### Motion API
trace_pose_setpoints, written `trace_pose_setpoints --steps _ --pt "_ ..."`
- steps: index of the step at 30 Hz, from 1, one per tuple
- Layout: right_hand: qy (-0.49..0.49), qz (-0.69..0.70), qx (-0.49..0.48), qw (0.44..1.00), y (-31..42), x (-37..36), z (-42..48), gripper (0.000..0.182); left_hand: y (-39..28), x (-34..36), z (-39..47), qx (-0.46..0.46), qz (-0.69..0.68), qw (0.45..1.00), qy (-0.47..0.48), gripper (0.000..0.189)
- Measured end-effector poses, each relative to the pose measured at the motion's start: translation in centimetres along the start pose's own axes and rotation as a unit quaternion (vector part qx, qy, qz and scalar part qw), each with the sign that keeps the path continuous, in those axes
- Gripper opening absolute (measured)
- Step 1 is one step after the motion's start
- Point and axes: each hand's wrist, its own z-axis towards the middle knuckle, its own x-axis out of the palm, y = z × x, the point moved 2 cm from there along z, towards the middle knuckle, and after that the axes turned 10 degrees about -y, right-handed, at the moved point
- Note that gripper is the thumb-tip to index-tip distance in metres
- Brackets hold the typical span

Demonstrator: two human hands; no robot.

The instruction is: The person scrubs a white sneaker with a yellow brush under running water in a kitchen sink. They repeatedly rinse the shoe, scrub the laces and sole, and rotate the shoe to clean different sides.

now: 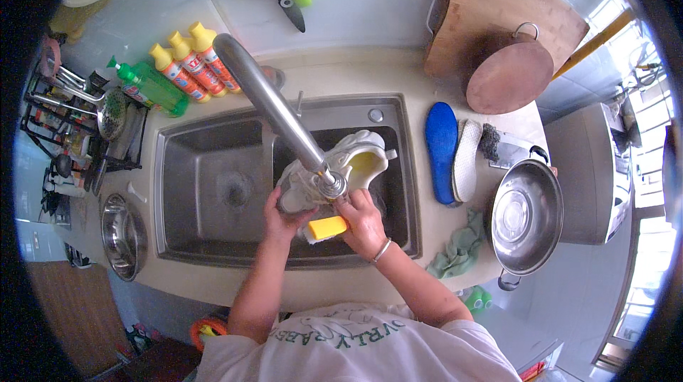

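Note:
A white shoe (pixel 299 192) is held over the right basin of the steel double sink (pixel 341 263), its opening turned to the upper right. My left hand (pixel 283 220) grips it around the toe end. In my right hand (pixel 366 226) is a yellow brush (pixel 327 227) with white bristles, just below the shoe. The fingers of that hand reach up beside the shoe, and whether they touch it is hard to tell. The metal faucet (pixel 277 110) crosses over the shoe and hides its middle. No water stream is discernible.
Blue insole (pixel 441 152) and white insole (pixel 467 160) lie right of the sink, near a cleaver (pixel 509 150), green cloth (pixel 459 248) and steel pan (pixel 525 216). Yellow-capped bottles (pixel 195 64) and a green pump bottle (pixel 155 88) stand behind. A steel bowl (pixel 121 238) sits left.

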Motion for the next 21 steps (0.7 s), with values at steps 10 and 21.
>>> trace_pose_setpoints --steps 10,21 --pt "-0.091 0.038 0.214 0.972 -4.7 -0.2 -2.0 0.043 1.7 0.8 1.6 -0.065 0.073 0.992 0.076 0.058" --pt "-0.032 0.303 0.264 0.915 -6.0 0.2 -4.5 0.024 -0.1 -0.3 -0.9 0.001 0.118 0.992 0.038 0.050"
